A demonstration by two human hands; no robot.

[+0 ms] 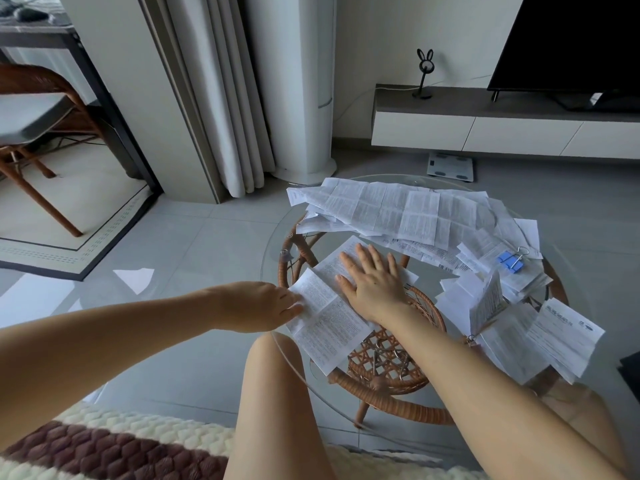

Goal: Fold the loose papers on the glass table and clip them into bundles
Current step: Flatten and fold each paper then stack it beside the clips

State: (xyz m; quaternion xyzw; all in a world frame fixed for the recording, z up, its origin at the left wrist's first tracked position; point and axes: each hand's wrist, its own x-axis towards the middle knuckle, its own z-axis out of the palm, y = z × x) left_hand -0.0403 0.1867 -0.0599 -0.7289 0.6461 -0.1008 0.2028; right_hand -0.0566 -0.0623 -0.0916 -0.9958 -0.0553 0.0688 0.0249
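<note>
Glass worktop (277, 271), papers (398, 209) strewn: my right hand (374, 282), spread, flattens a sheet (329, 327); left hand (256, 306) pinches its edge.

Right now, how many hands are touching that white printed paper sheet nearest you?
2. The left hand touches the white printed paper sheet at its left edge; the right hand lies flat on its middle. None seems hidden.
</note>
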